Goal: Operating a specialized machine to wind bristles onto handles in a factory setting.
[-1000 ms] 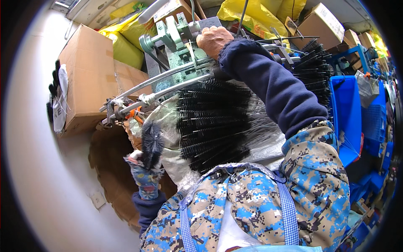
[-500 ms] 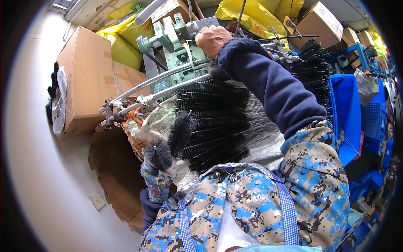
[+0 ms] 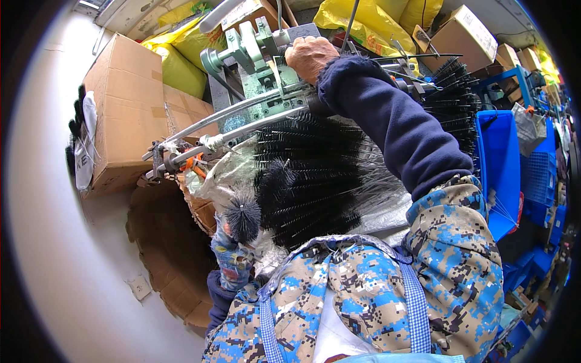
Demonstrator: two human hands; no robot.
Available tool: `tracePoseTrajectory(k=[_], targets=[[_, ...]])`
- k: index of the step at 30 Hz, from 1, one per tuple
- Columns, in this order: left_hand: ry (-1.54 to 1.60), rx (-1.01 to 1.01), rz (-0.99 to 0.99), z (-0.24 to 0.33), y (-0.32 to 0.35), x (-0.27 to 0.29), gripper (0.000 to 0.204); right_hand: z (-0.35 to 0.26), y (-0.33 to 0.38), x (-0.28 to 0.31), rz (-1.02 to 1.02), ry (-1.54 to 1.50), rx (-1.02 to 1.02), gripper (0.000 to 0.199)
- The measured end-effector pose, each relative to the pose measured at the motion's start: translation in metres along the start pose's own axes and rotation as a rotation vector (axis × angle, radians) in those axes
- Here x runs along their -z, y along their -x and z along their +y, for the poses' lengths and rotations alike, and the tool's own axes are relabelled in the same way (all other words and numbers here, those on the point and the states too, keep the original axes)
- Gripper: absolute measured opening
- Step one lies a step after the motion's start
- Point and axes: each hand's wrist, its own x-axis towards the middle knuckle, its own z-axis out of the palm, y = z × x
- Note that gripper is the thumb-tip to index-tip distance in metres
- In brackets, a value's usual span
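My left hand (image 3: 232, 257), in a blue-and-red patterned glove, is low at left, closed around a black round bristle brush (image 3: 243, 220). The brush's tufted end faces up and hides most of the fingers. Just beyond it another dark bristle tuft (image 3: 277, 179) stands over a broad pile of black wire brushes (image 3: 315, 181) with thin metal stems. My right hand (image 3: 312, 57) reaches far forward, bare and curled closed against the green metal machine (image 3: 257, 66). Whatever lies under its fingers is hidden. Two grey rails (image 3: 242, 128) run from the machine toward the left.
Large cardboard boxes (image 3: 124, 109) stand at left beside the white wall. A torn-edged cardboard container (image 3: 163, 254) is below them. Yellow sacks (image 3: 357, 30) lie at the back. Blue plastic bins (image 3: 500, 163) line the right side, near more black brushes (image 3: 454, 91).
My left hand has moved a little to the right with the brush, and the dark tuft beyond it has also shifted right. My right hand stays at the machine.
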Motion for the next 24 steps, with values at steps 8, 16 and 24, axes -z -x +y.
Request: tracePoseTrajectory(k=[8,16,24], targets=[[-0.094,-0.05,-0.029,0.003,0.0,0.002,0.04,0.003,-0.005,-0.006,-0.01,-0.04,0.01,0.016],[-0.13,-0.058,-0.033,0.002,0.002,0.004,0.041,-0.002,-0.003,-0.004,0.09,0.075,0.043,0.013],[-0.187,-0.072,-0.038,0.005,0.001,0.007,0.042,0.004,-0.014,-0.019,0.154,-0.018,-0.013,0.015]])
